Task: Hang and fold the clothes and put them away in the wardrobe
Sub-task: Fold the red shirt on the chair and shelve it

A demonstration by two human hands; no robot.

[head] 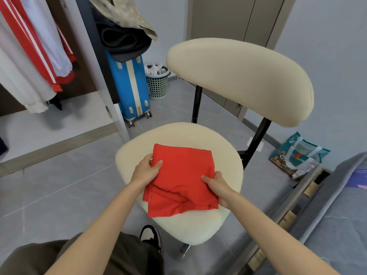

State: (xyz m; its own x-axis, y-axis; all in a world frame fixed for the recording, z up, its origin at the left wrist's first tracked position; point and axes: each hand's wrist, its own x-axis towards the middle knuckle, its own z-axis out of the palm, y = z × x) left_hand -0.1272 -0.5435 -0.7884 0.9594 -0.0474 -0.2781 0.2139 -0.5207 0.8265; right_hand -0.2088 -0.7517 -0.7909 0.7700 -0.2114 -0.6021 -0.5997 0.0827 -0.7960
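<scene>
Red garment [180, 179], folded into a rough square, lies on the front half of the cream seat of a chair [224, 155]. Its near edge shows loose layers and a crease, while the far edge lies flat. The person's left hand [147, 169] grips the garment at its 9 o'clock edge, with the thumb on top of the cloth and the fingers curled under it. The right hand [216, 185] grips it at about 4 o'clock, with the thumb pressed on the top layer and the other fingers tucked beneath. The cloth sits between the two hands, each clasping an opposite side. Whether it is raised off the seat cannot be told.

The padded backrest [238, 80] stands at 12 to 1 o'clock from the garment on black posts. At 11 o'clock, well apart, a blue suitcase [131, 84] stands upright on the grey floor, with a dark bundle [123, 40] and a patterned cloth [123, 14] piled on top. Just beside it stands a perforated basket [157, 86]. At 10 o'clock, white and red clothes [25, 62] hang in the open wardrobe [95, 62]. At 3 o'clock a printed bag [297, 157] sits near a bed [337, 225]. At 6 o'clock a black-and-white shoe [150, 235] shows by the seat's front edge.
</scene>
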